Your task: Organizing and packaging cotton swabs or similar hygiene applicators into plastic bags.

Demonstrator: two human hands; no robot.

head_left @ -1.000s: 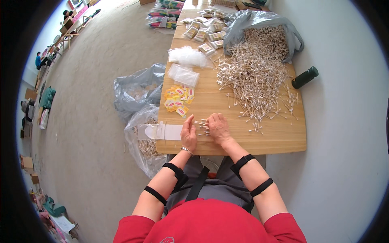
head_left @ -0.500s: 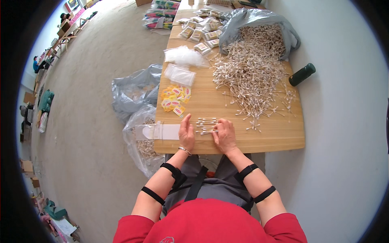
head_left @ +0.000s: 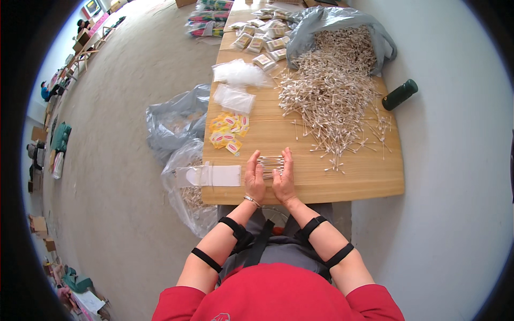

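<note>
A small bundle of cotton swabs [head_left: 270, 166] lies side by side on the table near its front edge. My left hand [head_left: 254, 181] stands at the left ends of these swabs, its fingers stretched out. Facing it, my right hand [head_left: 284, 181] stands at the right ends, fingers also stretched. The swabs sit between the two palms, and neither hand is wrapped round them. Just left of my left hand lies a flat white strip [head_left: 227, 175], reaching toward the table's left edge. Farther off is a large heap of loose cotton swabs [head_left: 332, 85] spilling from a grey plastic bag [head_left: 381, 45].
Yellow and white cards [head_left: 229, 131], clear plastic sleeves [head_left: 234, 99] and several filled packets [head_left: 265, 61] line the table's left side. A dark green bottle [head_left: 400, 94] stands at the right, by the wall. Plastic bags [head_left: 176, 120] are beside the table's left edge.
My right hand has shifted left and straightened its fingers, which were curled over the swabs. My left hand has moved slightly right. The swabs now lie in a tighter, more even bundle.
</note>
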